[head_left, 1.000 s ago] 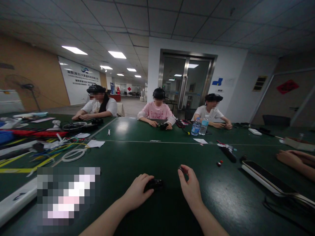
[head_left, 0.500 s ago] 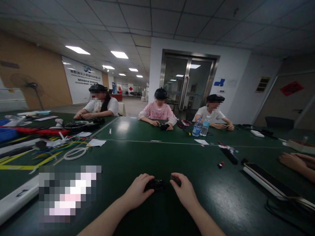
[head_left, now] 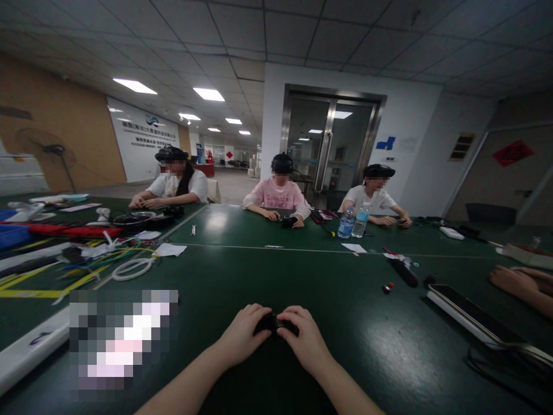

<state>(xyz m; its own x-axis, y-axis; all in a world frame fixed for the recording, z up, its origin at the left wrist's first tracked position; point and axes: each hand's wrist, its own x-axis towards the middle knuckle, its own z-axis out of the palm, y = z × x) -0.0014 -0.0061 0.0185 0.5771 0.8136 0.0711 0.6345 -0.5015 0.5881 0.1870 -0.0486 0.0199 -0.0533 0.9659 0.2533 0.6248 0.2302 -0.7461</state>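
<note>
My left hand (head_left: 242,335) is closed on a small black cylinder-like object (head_left: 266,323), gripping it between thumb and fingers low over the table. From the other side, my right hand (head_left: 307,339) pinches a small dark piece (head_left: 289,327) against the end of that object. The two sets of fingertips almost meet. Most of both black parts is covered by my fingers, so their exact kind cannot be made out.
My hands are over a green table (head_left: 224,276). A white ring of tubing (head_left: 132,269) and loose wires lie left. To the right are a phone-like slab (head_left: 470,314), a small red-and-black item (head_left: 387,287) and another person's hands (head_left: 514,285). Water bottles (head_left: 346,223) stand farther off.
My right hand has moved left, bringing its dark piece from a gap away up to the object in my left hand. The left hand has stayed nearly still.
</note>
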